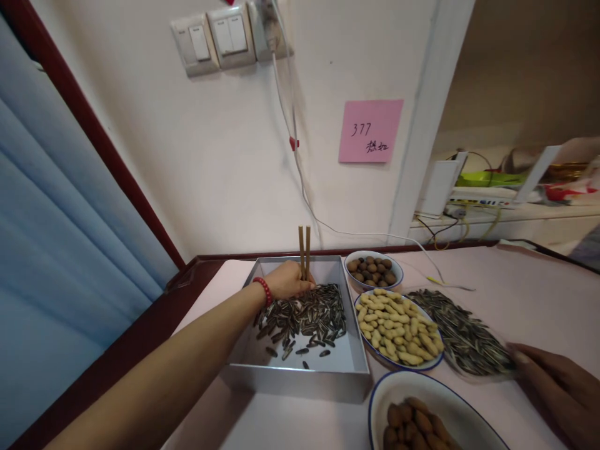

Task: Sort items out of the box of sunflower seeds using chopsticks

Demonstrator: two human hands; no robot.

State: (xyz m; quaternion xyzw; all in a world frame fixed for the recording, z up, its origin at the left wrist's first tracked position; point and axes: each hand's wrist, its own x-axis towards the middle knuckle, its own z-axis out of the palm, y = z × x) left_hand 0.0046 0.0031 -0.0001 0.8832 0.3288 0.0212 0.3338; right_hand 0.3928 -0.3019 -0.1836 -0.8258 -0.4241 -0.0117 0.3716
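Observation:
My left hand (pixel 291 281) reaches into a grey box (pixel 300 379), its fingers wrapped round a pair of chopsticks (pixel 304 250). The chopsticks point straight up above the fist; their lower ends are hidden. Below and beside that hand, striped sunflower seeds (pixel 309 322) lie spread over the box floor, densest toward the back right. At the right edge my right hand (pixel 557 381), slightly blurred, pinches the near right end of a shallow clear tray (pixel 497 375). The tray is full of more sunflower seeds (pixel 459 331).
Right of the box stand a bowl of round brown nuts (pixel 372 270), a plate of peanuts (pixel 398 328) and a blue-rimmed bowl of brown oval nuts (pixel 417 425). A white cable (pixel 375 234) runs down the wall onto the table. A blue curtain (pixel 70 206) hangs at left.

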